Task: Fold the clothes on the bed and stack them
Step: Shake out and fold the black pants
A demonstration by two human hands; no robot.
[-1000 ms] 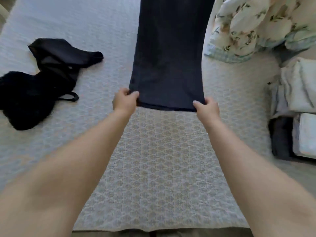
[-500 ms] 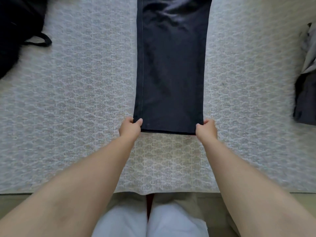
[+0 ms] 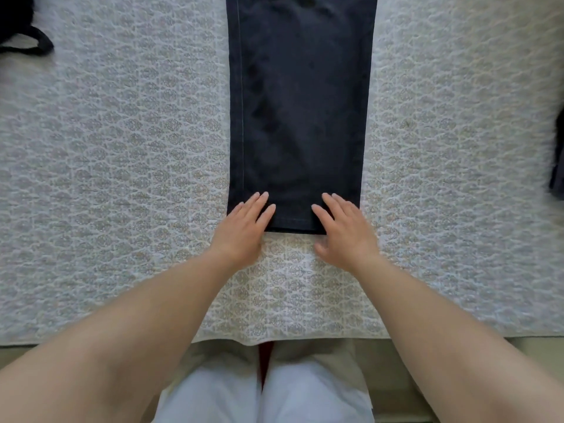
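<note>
Dark navy trousers (image 3: 300, 111) lie flat and lengthwise on the patterned bedspread (image 3: 122, 178), their hem end nearest me. My left hand (image 3: 244, 227) rests flat with straight fingers on the hem's left corner. My right hand (image 3: 345, 230) lies flat on the hem's right corner, fingers spread. Neither hand grips the cloth. The upper part of the trousers runs out of the top of the view.
A black garment with a strap (image 3: 24, 32) lies at the top left corner. Another dark piece of clothing (image 3: 558, 166) shows at the right edge. The bed's near edge (image 3: 122, 341) runs across below my forearms, with my legs beyond it.
Both hands let go of the hem corners they were pinching and now lie flat on the cloth. The trousers were drawn toward me and laid down on the bed.
</note>
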